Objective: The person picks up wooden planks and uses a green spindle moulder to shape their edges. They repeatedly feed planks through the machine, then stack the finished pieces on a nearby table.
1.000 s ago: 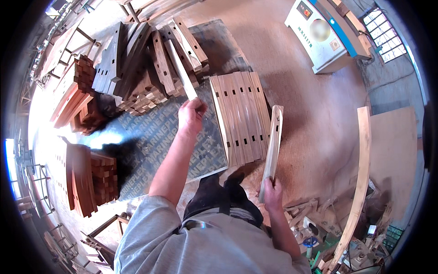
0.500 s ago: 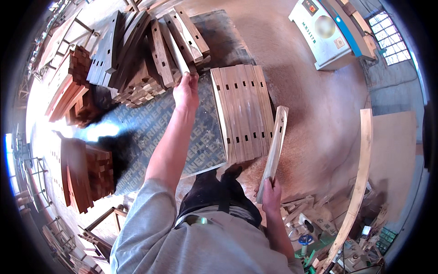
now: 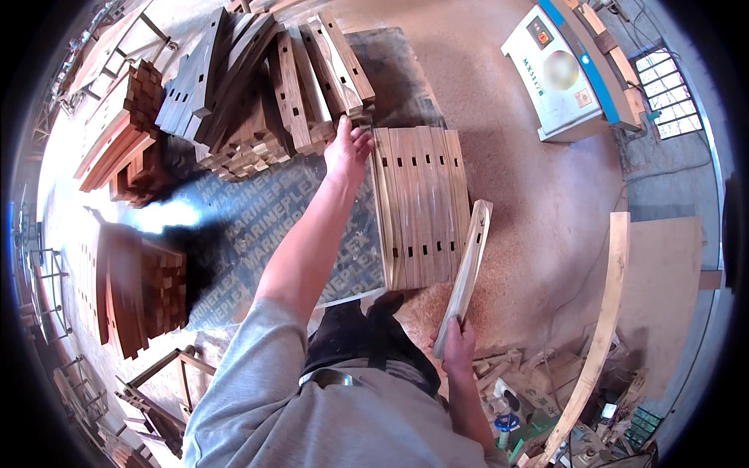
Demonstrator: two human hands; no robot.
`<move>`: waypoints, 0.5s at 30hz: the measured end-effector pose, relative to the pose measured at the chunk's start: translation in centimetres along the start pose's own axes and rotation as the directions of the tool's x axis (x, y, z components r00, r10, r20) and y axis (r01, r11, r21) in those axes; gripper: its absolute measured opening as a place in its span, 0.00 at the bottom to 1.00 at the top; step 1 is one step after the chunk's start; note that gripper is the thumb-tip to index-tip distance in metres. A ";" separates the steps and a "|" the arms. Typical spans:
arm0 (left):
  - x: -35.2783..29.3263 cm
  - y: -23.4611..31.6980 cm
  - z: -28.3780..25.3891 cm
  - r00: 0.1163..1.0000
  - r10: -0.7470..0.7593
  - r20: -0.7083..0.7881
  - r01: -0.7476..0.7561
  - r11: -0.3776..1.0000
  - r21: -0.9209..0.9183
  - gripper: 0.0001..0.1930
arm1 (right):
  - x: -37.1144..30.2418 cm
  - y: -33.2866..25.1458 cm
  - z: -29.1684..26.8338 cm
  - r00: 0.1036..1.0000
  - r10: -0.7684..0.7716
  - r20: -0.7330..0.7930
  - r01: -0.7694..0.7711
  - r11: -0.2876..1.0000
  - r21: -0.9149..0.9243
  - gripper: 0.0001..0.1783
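My right hand (image 3: 459, 348) is closed around the lower end of a slotted wooden strip (image 3: 470, 269), which slants upward and away beside a neat stack. Stretched far forward, my left hand (image 3: 349, 153) has its thumb raised and its fingers apart. It is at the near ends of several slotted wooden strips (image 3: 337, 74) lying on a pile; whether it touches them I cannot tell. To its right lies the stack of slotted wooden pieces (image 3: 419, 204), side by side with dark rectangular holes in two rows.
A dark printed board (image 3: 265, 246) carries the piles. Dark wooden pieces (image 3: 187, 93) and reddish-brown stacks (image 3: 140, 292) stand to the left. A white and blue machine (image 3: 558, 74) is at the far right. A long curved plank (image 3: 601, 327) rises above wood scraps (image 3: 538, 378) at the lower right.
My left hand has shifted right along the strip ends, its fingers now looser. My right hand still holds its strip. The view has turned slightly.
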State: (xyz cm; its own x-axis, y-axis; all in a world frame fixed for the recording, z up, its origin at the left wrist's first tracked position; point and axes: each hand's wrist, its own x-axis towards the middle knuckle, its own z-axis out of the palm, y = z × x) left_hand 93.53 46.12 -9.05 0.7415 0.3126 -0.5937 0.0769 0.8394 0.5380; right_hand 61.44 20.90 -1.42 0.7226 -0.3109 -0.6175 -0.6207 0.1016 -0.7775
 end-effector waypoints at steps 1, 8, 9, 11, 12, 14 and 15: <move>0.3 -0.1 0.4 1.000 0.012 -0.018 -0.012 1.000 0.009 0.22 | 0.1 0.2 -0.2 1.000 0.002 0.007 -0.002 1.000 -0.009 0.08; 1.5 -0.3 4.5 0.953 0.125 -0.277 -0.042 0.957 0.287 0.19 | -0.5 0.7 -0.1 1.000 -0.020 -0.005 0.020 0.999 -0.029 0.12; 1.6 -0.4 4.4 0.957 0.110 -0.270 -0.035 0.963 0.268 0.20 | -0.7 0.8 -0.2 1.000 -0.015 -0.008 0.014 0.999 -0.029 0.11; 1.7 -0.5 4.4 0.964 0.081 -0.253 -0.021 0.973 0.231 0.20 | -0.9 1.0 -0.5 1.000 -0.005 -0.015 0.005 1.000 -0.026 0.12; 1.6 -0.6 4.5 0.965 0.091 -0.246 -0.038 0.976 0.216 0.20 | -1.0 1.1 -0.7 1.000 -0.003 -0.016 0.003 1.000 -0.018 0.12; 1.1 -0.7 4.5 0.966 0.112 -0.232 -0.069 0.980 0.186 0.21 | -0.9 1.5 -0.9 1.000 0.001 -0.021 -0.001 1.000 0.000 0.12; 0.7 -0.9 4.6 0.946 0.225 -0.233 -0.165 0.954 0.250 0.20 | -0.9 1.7 -1.0 1.000 0.008 -0.024 -0.008 1.000 0.010 0.12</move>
State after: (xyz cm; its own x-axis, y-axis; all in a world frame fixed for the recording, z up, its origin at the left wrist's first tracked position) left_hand 97.06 43.59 -7.20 0.5633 0.5883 -0.5801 0.1174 0.6380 0.7610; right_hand 59.42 20.40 -2.12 0.7097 -0.3329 -0.6209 -0.6236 0.1134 -0.7735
